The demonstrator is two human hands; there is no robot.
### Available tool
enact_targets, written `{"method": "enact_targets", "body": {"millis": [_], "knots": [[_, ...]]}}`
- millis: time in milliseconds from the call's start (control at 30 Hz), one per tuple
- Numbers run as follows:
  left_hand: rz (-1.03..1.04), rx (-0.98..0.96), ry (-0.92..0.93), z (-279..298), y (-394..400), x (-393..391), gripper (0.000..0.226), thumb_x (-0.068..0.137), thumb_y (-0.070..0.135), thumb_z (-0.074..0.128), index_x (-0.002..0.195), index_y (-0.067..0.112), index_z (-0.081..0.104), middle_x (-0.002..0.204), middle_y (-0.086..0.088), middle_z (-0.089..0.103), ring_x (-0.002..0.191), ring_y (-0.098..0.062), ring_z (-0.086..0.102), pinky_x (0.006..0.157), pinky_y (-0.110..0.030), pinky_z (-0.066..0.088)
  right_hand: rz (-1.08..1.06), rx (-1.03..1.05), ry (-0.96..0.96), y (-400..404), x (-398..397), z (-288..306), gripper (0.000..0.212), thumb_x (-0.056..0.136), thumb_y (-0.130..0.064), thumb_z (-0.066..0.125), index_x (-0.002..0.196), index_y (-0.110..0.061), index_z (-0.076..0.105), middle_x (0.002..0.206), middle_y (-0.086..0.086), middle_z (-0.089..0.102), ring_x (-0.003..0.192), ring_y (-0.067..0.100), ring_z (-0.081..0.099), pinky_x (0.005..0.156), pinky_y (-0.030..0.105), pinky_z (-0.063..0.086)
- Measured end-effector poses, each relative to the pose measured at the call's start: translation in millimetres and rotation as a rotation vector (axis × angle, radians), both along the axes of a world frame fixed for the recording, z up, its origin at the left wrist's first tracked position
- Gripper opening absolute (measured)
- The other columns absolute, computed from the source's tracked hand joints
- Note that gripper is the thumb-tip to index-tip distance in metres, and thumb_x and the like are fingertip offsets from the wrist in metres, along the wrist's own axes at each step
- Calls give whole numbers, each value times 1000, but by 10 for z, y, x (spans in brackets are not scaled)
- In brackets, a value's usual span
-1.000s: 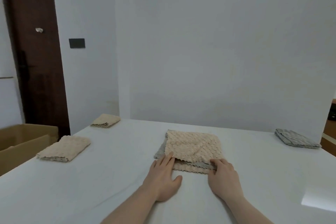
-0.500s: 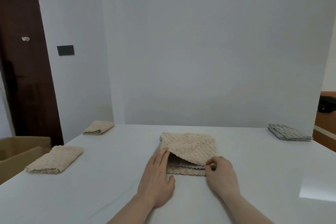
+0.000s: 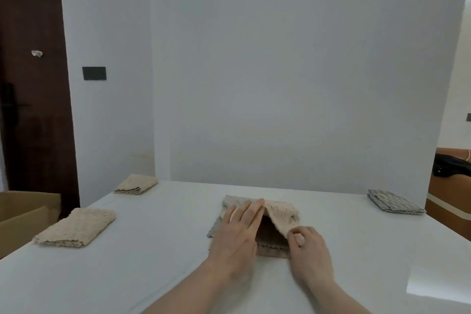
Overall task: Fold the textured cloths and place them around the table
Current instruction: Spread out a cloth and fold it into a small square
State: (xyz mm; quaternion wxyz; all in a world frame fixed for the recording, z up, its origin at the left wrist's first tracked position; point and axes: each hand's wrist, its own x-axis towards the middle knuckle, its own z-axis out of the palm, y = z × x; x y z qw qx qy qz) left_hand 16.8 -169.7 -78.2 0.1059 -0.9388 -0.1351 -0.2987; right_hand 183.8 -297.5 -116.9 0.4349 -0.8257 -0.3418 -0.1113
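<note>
- Your left hand (image 3: 235,234) lies flat on the beige textured cloth (image 3: 280,214) at the middle of the white table (image 3: 153,250), fingers straight and together, pressing down the left part of the pile.
- Your right hand (image 3: 309,247) pinches the near right corner of the cloth's top layer between thumb and curled fingers, holding that flap raised off the layers beneath, so a dark gap shows under it.
- A grey layer (image 3: 216,227) shows along the left and far edges of the pile, under the beige one; whether it is a separate cloth or the beige one's other face cannot be told.
- A folded beige cloth (image 3: 75,228) lies near the table's left edge, well apart from your hands.
- A second folded beige cloth (image 3: 136,185) sits at the far left corner.
- A folded grey cloth (image 3: 395,201) rests at the far right corner.
- A cardboard box (image 3: 23,216) stands beside the table on the left, in front of a dark wooden door (image 3: 30,109).
- A black wall plate (image 3: 94,73) is fixed on the white wall to the right of the door.
</note>
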Motion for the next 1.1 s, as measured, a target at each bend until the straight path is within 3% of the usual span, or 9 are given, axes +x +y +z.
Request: {"method": "enact_targets", "body": {"millis": [100,167,300,400,500,633,767,900,1100], "knots": [[-66,-73,-165,525,-161,-20,62,92,25,37,153,16,40,159,5,34,140,-16,40,122,-41,27,124,-39,-15,-27,-151,238,41,88,-39,62,128,-33,59,127,-16,58,123,12,54,104,31,43],[-109,-96,-295,883,-268,-92,45,99,25,40,140,19,56,145,7,51,120,-16,55,113,-37,39,238,-30,-3,-80,-332,485,62,80,-47,62,140,-33,52,133,-19,55,125,6,51,105,29,43],[-171,-274,-456,1452,-405,-323,19,97,25,60,108,26,76,111,15,66,93,-10,66,90,-33,54,430,8,109,-210,-711,941,73,71,-58,76,135,-40,47,129,-20,54,114,-6,54,92,17,47],[-175,-386,-533,1765,-554,-533,8,87,30,72,89,28,79,92,16,69,75,-1,66,82,-31,57,410,-53,119,-302,-923,1128,93,64,-70,79,143,-36,45,141,-19,49,129,1,47,109,30,42],[-138,-475,-578,1990,-728,-765,15,79,42,79,76,27,78,74,17,70,69,0,65,76,-25,55,432,-25,173,-460,-1146,1303,66,70,-62,78,129,-39,58,128,-19,59,119,3,52,102,31,44],[-160,-620,-546,2188,-887,-1073,13,77,19,71,78,28,80,67,17,70,63,-2,66,69,-23,58,508,-82,159,-679,-1334,1503,12,81,-42,70,89,-33,73,90,-16,77,90,3,72,89,37,60],[-82,-592,-431,2262,-798,-1377,22,81,13,68,84,29,81,73,18,68,70,0,64,65,-13,49,564,-165,176,-945,-1413,1701,22,91,-47,70,91,-25,76,92,-9,79,87,6,74,85,29,60],[-48,-598,-332,2172,-630,-1612,10,85,18,75,88,26,80,88,11,73,68,3,57,62,-9,40,618,-187,292,-1164,-1386,1806,31,93,-53,66,93,-24,78,94,-1,80,88,14,76,82,31,61],[-17,-744,-267,1930,-481,-1684,24,85,10,68,81,31,79,75,12,63,68,-5,56,57,-16,42,630,-174,479,-1245,-1249,1747,43,105,-49,47,107,-17,76,93,0,79,80,15,75,58,24,54]]}}
